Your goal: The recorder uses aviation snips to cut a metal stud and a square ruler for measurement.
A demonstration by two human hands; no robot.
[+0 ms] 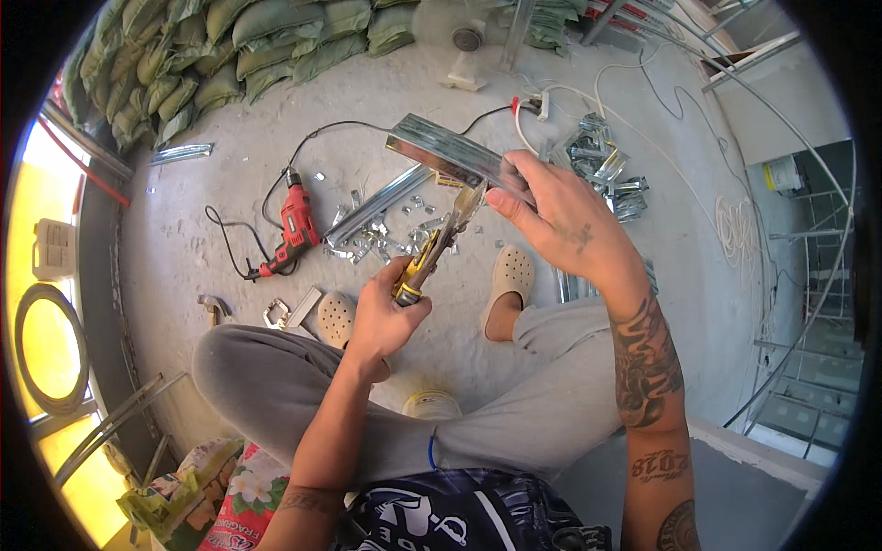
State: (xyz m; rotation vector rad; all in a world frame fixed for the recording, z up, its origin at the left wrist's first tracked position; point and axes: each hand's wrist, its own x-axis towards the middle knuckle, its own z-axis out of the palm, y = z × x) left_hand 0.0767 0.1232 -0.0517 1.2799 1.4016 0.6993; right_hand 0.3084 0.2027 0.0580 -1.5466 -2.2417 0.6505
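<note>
Metal channel (446, 147): left end is held up in air; bare grey floor (276, 129) is seen beyond it.
Room around channel: narrowed by offcuts (365, 248) below, red drill (298, 220) left, scrap pile (593, 151) right.
Right hand (574, 216): clamped on channel's right end.
Left hand (386, 312): yellow-handled snips (444, 241) are gripped, jaws set at channel's near edge, close to right thumb.

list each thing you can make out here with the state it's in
metal channel, raised above the floor
snips, blades at the channel's edge, open or shut unclear
left hand, grip closed around the snips' handles
right hand, grip closed on the channel
drill, lying on the floor
metal scraps, strewn on the floor
shoes, worn
green sacks, stacked
</note>
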